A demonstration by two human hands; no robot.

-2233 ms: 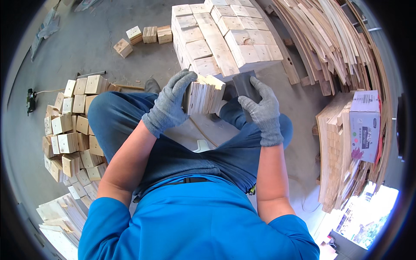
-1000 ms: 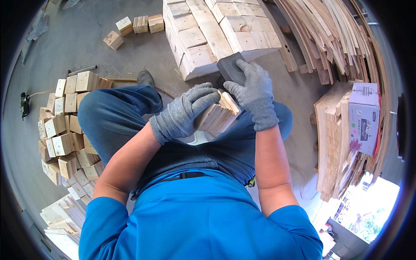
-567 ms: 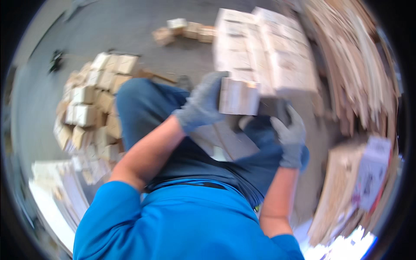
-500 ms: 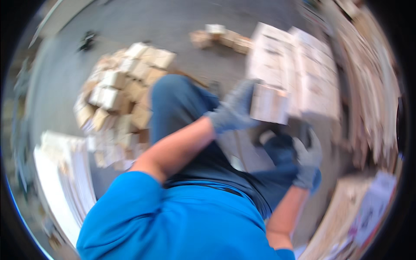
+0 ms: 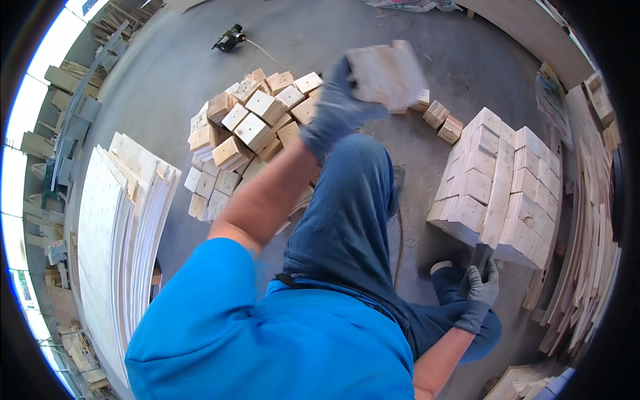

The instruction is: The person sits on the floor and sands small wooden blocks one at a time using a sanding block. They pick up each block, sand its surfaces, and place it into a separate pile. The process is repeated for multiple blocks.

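My left hand [image 5: 331, 107], in a grey work glove, is stretched out beyond my raised knee. It grips a flat, squarish wooden block [image 5: 387, 75], smeared by motion. Right behind that block lies a short row of small wood blocks [image 5: 437, 114] on the floor. Low on the right, over my bent leg, my gloved right hand [image 5: 481, 297] is closed around a dark, flat, bar-like tool [image 5: 481, 256] whose kind I cannot make out. The tool's upper end is beside the near bottom edge of a neat stack of wood blocks [image 5: 497, 177].
A loose heap of wood blocks [image 5: 257, 127] lies left of my knee. Wide boards [image 5: 103, 233] lean at the left, and long thin strips [image 5: 587, 227] lie along the right. A dark green and black power tool [image 5: 229, 39] with a cord sits on the far floor [image 5: 313, 33].
My left hand has carried the block away from the stack, up and toward the far middle. My right hand stays low on the right. The whole view has shifted, bringing more far floor into sight.
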